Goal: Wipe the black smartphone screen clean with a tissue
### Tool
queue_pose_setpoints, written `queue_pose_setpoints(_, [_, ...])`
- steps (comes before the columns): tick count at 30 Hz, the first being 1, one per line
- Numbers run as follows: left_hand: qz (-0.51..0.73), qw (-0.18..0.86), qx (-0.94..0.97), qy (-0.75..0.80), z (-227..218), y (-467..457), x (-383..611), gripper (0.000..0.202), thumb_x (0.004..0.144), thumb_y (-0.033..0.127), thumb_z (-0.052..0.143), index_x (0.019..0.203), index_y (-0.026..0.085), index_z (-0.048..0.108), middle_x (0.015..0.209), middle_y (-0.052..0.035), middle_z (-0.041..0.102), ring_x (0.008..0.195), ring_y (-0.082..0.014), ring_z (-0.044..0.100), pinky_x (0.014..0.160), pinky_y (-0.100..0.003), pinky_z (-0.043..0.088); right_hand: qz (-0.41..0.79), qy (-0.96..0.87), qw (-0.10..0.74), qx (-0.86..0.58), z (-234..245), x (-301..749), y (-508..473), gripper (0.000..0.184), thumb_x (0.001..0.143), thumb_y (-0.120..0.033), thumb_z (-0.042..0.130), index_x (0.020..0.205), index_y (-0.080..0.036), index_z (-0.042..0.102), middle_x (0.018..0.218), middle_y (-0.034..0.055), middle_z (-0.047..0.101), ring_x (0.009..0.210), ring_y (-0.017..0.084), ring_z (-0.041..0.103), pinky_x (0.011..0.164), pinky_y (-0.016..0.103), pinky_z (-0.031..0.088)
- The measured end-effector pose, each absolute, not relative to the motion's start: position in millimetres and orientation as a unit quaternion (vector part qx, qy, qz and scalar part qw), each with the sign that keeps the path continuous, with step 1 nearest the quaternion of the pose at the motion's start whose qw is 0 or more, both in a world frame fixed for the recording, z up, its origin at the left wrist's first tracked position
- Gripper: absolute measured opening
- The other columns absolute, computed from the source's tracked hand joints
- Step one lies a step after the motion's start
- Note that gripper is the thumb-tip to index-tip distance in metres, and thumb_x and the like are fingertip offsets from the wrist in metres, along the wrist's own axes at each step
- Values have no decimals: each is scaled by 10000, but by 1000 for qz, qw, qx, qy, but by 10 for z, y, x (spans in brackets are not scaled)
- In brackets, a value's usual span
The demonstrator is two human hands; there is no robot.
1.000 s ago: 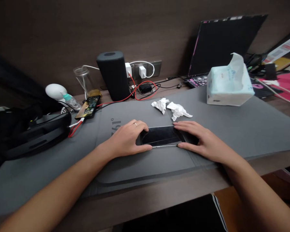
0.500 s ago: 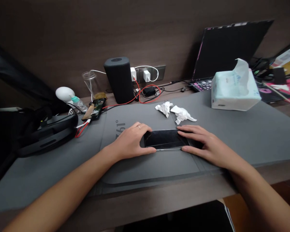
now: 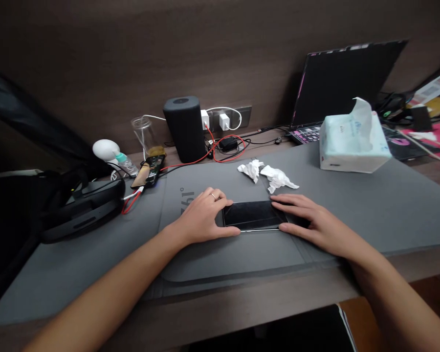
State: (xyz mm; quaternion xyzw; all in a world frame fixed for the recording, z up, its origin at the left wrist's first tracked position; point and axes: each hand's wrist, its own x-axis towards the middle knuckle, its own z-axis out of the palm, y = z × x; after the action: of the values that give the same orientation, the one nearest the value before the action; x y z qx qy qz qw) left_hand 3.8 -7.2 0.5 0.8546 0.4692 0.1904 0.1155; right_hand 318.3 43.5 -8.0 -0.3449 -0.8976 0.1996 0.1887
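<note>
A smartphone (image 3: pixel 254 215) with a dark screen lies flat on the grey mat (image 3: pixel 220 261), its long side running left to right. Around its left end, my left hand (image 3: pixel 204 217) grips it with the thumb along the near edge and fingers at the far edge. A ring shows on one finger. At the other end my right hand (image 3: pixel 311 220) holds the phone the same way, thumb near and fingers far. Just beyond the phone lie two crumpled tissues (image 3: pixel 251 170), white and close together.
A tissue pack (image 3: pixel 354 142) stands at the right before an open laptop (image 3: pixel 348 85). Behind are a black speaker (image 3: pixel 185 129), chargers with tangled red cable (image 3: pixel 229 159), and a glass bottle (image 3: pixel 144 134). Another phone (image 3: pixel 150 171) and a black headset (image 3: pixel 82 210) lie left.
The camera view has shifted slightly, so the whole scene sits a little lower. Both hands keep their hold on the smartphone, which stays on the mat.
</note>
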Motion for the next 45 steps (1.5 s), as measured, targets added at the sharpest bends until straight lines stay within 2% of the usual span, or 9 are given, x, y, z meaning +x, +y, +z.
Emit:
queue_pose_setpoints(11, [184, 144, 846, 479, 15, -38, 41, 580, 766, 611, 717, 1177, 209, 642, 1072, -61, 591, 986, -251, 514, 925, -430, 465, 207, -894, 196, -346, -78, 3195, 411, 475, 872, -476, 654, 1321, -325, 621, 1418, 61, 575, 1315, 298, 503, 1087, 530, 425])
queue_pose_setpoints(17, [174, 151, 841, 489, 17, -62, 46, 524, 800, 596, 689, 1164, 225, 619, 1113, -59, 593, 1013, -258, 512, 908, -433, 463, 225, -883, 197, -361, -39, 3176, 357, 679, 856, -504, 667, 1472, -334, 437, 1457, 68, 525, 1330, 282, 481, 1095, 510, 417])
queue_pose_setpoints(31, [186, 161, 837, 489, 33, -65, 81, 500, 784, 560, 702, 1130, 206, 630, 1074, -59, 591, 1018, -265, 514, 906, -427, 460, 242, -880, 196, -358, 13, 3174, 317, 573, 884, -495, 631, 1410, -297, 519, 1408, 102, 547, 1296, 297, 505, 1069, 517, 427])
queue_pose_setpoints(35, [182, 166, 835, 491, 28, -70, 82, 506, 789, 567, 696, 1128, 200, 621, 1088, -62, 586, 1021, -265, 514, 914, -440, 456, 192, -855, 255, -409, 246, 3162, 341, 462, 924, -477, 568, 1359, -323, 562, 1415, 87, 534, 1272, 287, 522, 1049, 503, 443])
queue_pose_setpoints(37, [180, 167, 835, 493, 24, -74, 83, 512, 790, 566, 695, 1134, 196, 617, 1093, -63, 587, 1022, -265, 514, 917, -441, 453, 153, -860, 238, -424, 345, 3118, 480, 465, 929, -478, 550, 1365, -316, 556, 1405, 95, 530, 1260, 289, 524, 1032, 491, 453])
queue_pose_setpoints(39, [179, 167, 833, 497, 22, -77, 87, 520, 788, 563, 700, 1142, 192, 615, 1097, -64, 588, 1024, -266, 515, 923, -438, 450, 120, -880, 188, -420, 384, 3050, 688, 461, 925, -436, 553, 1356, -273, 569, 1347, 120, 557, 1199, 287, 562, 995, 461, 472])
queue_pose_setpoints(41, [179, 168, 832, 498, 22, -76, 94, 520, 781, 558, 709, 1137, 190, 618, 1099, -66, 587, 1021, -266, 517, 923, -433, 450, 101, -890, 149, -418, 371, 2983, 905, 350, 904, -321, 573, 1227, -222, 665, 1172, 125, 637, 1015, 258, 641, 895, 396, 508])
queue_pose_setpoints(43, [177, 165, 833, 497, 24, -74, 101, 521, 772, 555, 718, 1126, 185, 622, 1092, -68, 585, 1016, -267, 516, 922, -434, 450, 92, -890, 136, -425, 350, 2937, 1078, 238, 871, -216, 574, 1047, -188, 732, 980, 107, 670, 849, 229, 654, 796, 352, 507])
queue_pose_setpoints(45, [175, 158, 836, 496, 28, -73, 106, 522, 773, 553, 719, 1124, 180, 622, 1086, -70, 584, 1016, -269, 513, 920, -438, 449, 76, -883, 151, -437, 356, 2901, 1186, 218, 865, -186, 552, 980, -166, 736, 891, 102, 660, 804, 235, 635, 756, 354, 483])
